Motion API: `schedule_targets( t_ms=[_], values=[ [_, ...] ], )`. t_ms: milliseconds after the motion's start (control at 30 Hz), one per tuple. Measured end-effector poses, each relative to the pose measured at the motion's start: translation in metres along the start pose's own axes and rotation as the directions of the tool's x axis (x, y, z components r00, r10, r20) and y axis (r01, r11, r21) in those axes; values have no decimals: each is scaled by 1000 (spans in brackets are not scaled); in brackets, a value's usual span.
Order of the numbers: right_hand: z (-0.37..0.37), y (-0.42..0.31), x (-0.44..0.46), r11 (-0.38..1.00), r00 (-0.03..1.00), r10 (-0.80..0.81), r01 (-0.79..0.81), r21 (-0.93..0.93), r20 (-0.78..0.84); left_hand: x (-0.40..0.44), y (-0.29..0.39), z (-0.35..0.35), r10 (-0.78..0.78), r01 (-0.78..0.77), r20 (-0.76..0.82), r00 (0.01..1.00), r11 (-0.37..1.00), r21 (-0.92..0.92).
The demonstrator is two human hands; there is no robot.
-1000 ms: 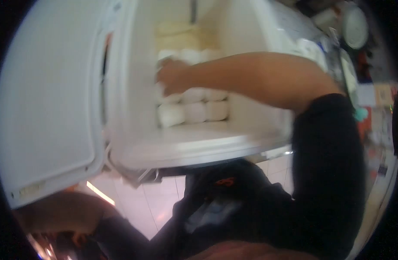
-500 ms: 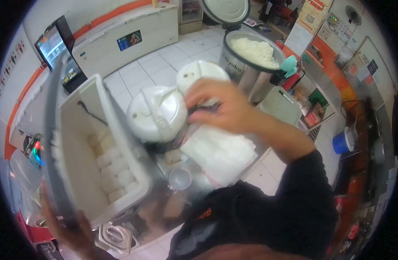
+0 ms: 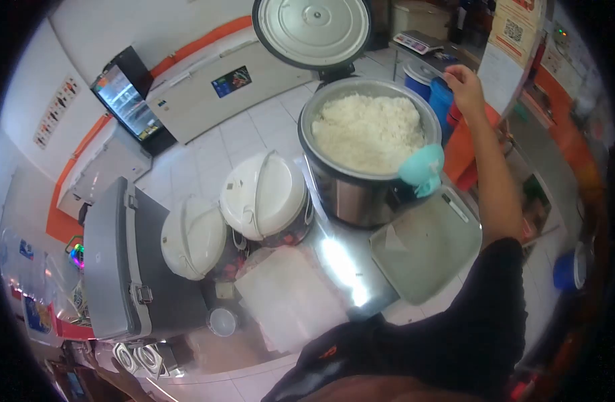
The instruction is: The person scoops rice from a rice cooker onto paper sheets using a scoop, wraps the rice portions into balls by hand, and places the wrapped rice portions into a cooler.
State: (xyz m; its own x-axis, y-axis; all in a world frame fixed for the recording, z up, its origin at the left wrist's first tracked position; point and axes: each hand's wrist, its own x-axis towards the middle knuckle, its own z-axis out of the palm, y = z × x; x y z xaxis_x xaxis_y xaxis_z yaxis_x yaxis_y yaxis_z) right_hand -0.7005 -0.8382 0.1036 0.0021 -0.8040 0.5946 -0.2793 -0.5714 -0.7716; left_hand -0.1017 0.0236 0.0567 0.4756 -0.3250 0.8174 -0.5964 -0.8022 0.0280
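My right hand [image 3: 463, 90] is raised beyond the rice cooker [image 3: 351, 204], fingers curled together; anything inside them is too small to make out. White rice [image 3: 367, 130] fills the cooker's pot, its round lid [image 3: 314, 30] standing up behind. A turquoise scoop [image 3: 421, 171] rests at the pot's right rim. My left hand [image 3: 116, 378] is low at the left, partly dim, with fingers stretched out and apart. It is near the front end of the grey cooler box [image 3: 170, 268], whose lid [image 3: 110, 261] is down.
Two white-lidded containers [image 3: 264, 194] stand between cooler box and rice cooker. White paper sheets [image 3: 290, 295], a clear cup [image 3: 222, 321] and a greenish tray [image 3: 424, 251] lie nearer me. Blue containers [image 3: 441, 100] stand behind the cooker. Metal lids [image 3: 146, 358] sit below the box.
The cooler box lid has come down over the white round pieces inside. My right hand has moved from above the white lids to beyond the rice cooker. The view has shifted.
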Motion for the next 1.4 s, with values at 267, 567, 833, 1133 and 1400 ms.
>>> schedule_targets(
  t_ms=[267,567,833,1133,1400],
  values=[
    [132,35,132,984,967,-114,141,-108,227,-40,292,-13,4,6,24,1000,909,-416],
    [194,80,208,960,949,-56,137,-245,309,-17,647,4,943,-974,-332,30,-47,-221],
    [189,89,241,989,962,131,-111,-95,238,39,754,19,891,-959,-370,-264,-283,2],
    [238,92,255,902,934,250,-321,288,255,75,732,12,920,-973,-318,-230,-219,70],
    [274,127,263,733,905,388,-418,537,174,108,590,-20,967,-941,-136,217,244,234]
  ],
)
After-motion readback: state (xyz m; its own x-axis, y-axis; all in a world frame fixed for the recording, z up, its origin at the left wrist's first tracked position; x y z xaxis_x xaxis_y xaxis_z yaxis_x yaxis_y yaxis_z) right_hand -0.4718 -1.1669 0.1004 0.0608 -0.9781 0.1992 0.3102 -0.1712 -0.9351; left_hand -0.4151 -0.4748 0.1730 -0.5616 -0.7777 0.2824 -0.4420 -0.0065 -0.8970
